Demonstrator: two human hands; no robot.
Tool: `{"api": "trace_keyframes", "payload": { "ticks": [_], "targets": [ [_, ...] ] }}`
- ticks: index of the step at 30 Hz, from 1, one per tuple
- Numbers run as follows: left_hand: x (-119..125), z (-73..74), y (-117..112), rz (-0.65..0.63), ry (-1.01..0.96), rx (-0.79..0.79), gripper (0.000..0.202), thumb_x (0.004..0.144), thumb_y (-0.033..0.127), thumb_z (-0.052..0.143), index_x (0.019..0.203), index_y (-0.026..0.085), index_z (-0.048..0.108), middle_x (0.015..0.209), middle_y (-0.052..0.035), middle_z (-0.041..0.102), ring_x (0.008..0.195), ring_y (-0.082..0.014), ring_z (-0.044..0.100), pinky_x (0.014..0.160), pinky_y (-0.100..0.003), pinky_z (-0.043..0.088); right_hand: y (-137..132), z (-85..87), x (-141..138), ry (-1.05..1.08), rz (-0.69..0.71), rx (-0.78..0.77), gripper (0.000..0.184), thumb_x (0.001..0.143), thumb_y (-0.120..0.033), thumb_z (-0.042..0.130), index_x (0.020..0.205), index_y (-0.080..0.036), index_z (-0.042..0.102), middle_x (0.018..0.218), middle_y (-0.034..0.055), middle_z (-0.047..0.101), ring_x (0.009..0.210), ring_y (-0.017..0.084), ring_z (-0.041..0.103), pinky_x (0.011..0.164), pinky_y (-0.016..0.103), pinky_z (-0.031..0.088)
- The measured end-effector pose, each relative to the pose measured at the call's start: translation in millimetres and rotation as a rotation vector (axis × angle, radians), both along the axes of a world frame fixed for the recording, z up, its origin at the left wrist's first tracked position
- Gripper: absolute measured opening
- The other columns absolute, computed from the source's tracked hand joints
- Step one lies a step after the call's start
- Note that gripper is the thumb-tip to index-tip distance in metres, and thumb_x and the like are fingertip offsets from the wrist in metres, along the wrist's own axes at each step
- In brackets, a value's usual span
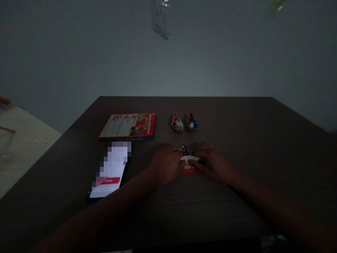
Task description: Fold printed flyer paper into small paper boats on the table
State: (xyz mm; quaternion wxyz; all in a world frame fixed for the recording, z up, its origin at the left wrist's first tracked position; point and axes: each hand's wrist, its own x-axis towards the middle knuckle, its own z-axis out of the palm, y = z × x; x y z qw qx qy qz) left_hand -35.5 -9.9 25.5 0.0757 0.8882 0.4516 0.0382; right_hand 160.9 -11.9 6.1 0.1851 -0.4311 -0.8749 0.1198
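Note:
Both hands are on a partly folded sheet of printed paper [191, 168] that lies on the dark table, its near part red and a white folded strip across its middle. My left hand [167, 163] grips the paper's left side, thumb on the white strip. From the right, my right hand [214, 163] pinches the other side of that strip between thumb and fingers. The fingers hide both side edges. Beyond the hands stand two small folded paper pieces, a red and white one [177, 123] and a blue and red one [192, 123].
A stack of red and white printed sheets [119, 125] lies at the table's back left. Nearer me, beside my left forearm, is a phone [112, 172] with its screen lit. A pale wall [184, 66] rises behind the table [237, 116]. The light is dim.

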Motion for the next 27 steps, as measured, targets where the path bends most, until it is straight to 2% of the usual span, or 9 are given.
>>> {"api": "trace_keyframes", "payload": {
  "ticks": [9,17,27],
  "targets": [
    [-6.1,7.9,6.5,0.073,0.067,-0.093,0.033,0.086,0.041,0.047,0.089,0.014,0.066,0.093,-0.0121,0.068,0.086,-0.0254,0.064,0.073,-0.035,0.050,3.4,-1.7,0.9,-0.012,-0.133,-0.072,0.021,0.083,-0.036,0.062,0.072,-0.019,0.065,0.069,0.0016,0.064,0.069,0.017,0.056,0.069,0.032,0.035],
    [-13.7,6.8,11.9,0.128,0.105,-0.144,0.035,0.083,0.047,0.047,0.090,0.018,0.066,0.093,-0.0103,0.068,0.084,-0.0245,0.064,0.068,-0.032,0.049,5.1,-0.6,3.4,-0.027,-0.222,-0.138,0.028,0.080,-0.045,0.062,0.068,-0.019,0.065,0.066,0.0012,0.063,0.070,0.019,0.057,0.066,0.031,0.034],
    [-23.3,16.4,16.5,0.178,0.133,-0.232,0.037,0.081,0.049,0.048,0.087,0.018,0.067,0.090,-0.0105,0.067,0.079,-0.0241,0.064,0.062,-0.030,0.047,7.1,9.4,6.9,-0.090,-0.303,-0.244,0.041,0.077,-0.056,0.059,0.062,-0.018,0.064,0.063,0.0031,0.063,0.061,0.018,0.057,0.060,0.030,0.036]
  ]
}}
